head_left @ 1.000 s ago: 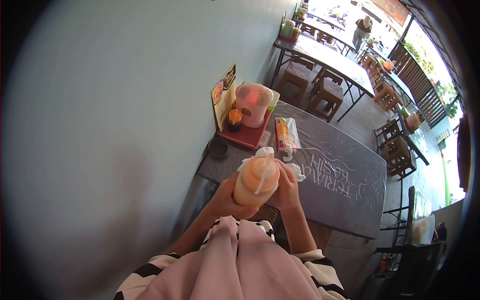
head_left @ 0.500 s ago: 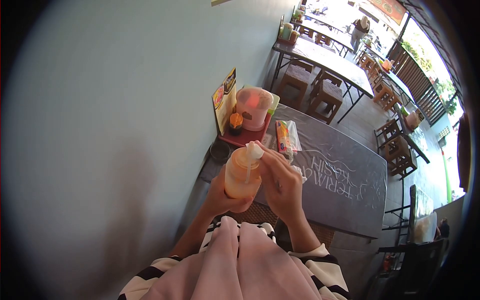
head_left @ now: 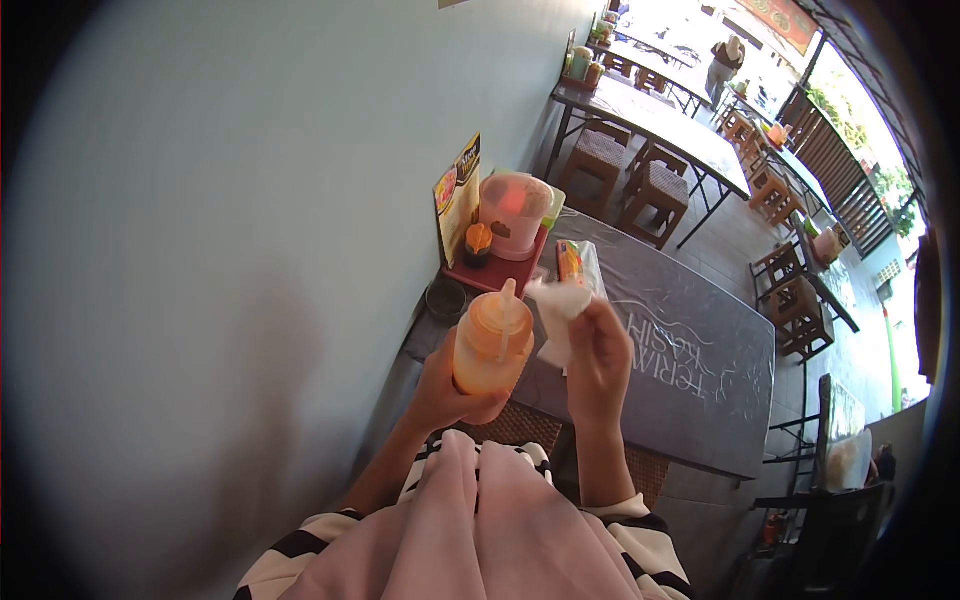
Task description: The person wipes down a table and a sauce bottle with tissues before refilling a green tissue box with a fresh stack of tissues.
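Note:
My left hand (head_left: 447, 388) is wrapped round a squeeze bottle (head_left: 490, 362) with a pointed nozzle and pale orange contents. The bottle is held nearly upright, above the near edge of the dark table. To its right, my right hand (head_left: 603, 365) pinches a white tissue (head_left: 562, 299) between thumb and fingers. The tissue hangs loose and is partly blurred, apart from the nozzle. Behind it, a tissue pack (head_left: 571, 262) with an orange print lies on the table.
A red tray (head_left: 497, 278) by the wall holds a pink container (head_left: 514, 222), a small orange-capped bottle (head_left: 478, 246) and a menu card (head_left: 461, 205). A dark round dish (head_left: 446, 298) sits beside it. Beyond the covered table (head_left: 700, 315) are stools (head_left: 655, 195), more tables and a person (head_left: 726, 68).
My right hand has left the bottle's nozzle and moved right, drawing the tissue with it. The nozzle now shows uncovered. My left hand still grips the bottle.

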Demonstrator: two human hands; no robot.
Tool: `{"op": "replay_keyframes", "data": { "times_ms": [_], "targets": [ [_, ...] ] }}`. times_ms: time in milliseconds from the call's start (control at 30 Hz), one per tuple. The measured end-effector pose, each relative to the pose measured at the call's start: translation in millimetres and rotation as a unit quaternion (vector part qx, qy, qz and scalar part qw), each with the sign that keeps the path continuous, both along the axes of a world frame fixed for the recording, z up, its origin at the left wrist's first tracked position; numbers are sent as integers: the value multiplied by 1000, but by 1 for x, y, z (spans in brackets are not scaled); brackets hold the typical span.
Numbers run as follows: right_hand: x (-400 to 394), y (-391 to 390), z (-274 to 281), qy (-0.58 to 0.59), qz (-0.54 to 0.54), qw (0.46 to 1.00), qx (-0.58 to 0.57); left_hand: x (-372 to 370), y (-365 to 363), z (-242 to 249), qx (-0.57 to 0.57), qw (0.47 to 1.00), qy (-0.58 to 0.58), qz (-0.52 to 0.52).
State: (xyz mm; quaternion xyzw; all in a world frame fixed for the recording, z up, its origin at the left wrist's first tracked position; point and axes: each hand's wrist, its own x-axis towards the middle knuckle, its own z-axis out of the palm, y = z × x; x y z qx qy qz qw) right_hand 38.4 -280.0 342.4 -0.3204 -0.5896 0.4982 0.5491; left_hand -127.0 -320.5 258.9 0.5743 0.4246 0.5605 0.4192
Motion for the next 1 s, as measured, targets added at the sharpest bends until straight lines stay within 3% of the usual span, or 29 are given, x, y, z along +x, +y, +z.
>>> {"op": "replay_keyframes", "data": {
  "times_ms": [33, 100, 167, 200, 400, 733, 833, 1000],
  "targets": [
    [-2, 5, 0, -1, -44, 999, -14, 0, -1, 3, -3, 1000, 12, -8],
    [-10, 5, 5, -22, -29, 999, 27, 3, -1, 3, 9, 1000, 14, 1],
    [-12, -1, 7, -171, -31, 984, 38, 3, -1, 5, 20, 1000, 16, 11],
    [-13, 0, 0, -160, -55, 979, 109, 2, -2, 8, 10, 1000, 19, 12],
    [-12, -5, -7, -196, -86, 937, 275, -2, -5, 3, 10, 998, 48, 29],
    [-3, 10, 4, -188, 5, 954, 234, -2, -4, -8, 5, 1000, -3, -30],
    [-3, 7, 8, -213, -5, 967, 142, -1, -4, -11, 3, 999, 11, -36],
    [-4, 8, 2, -245, -55, 926, 283, -2, 1, -5, 2, 1000, 12, -29]
  ]
}}
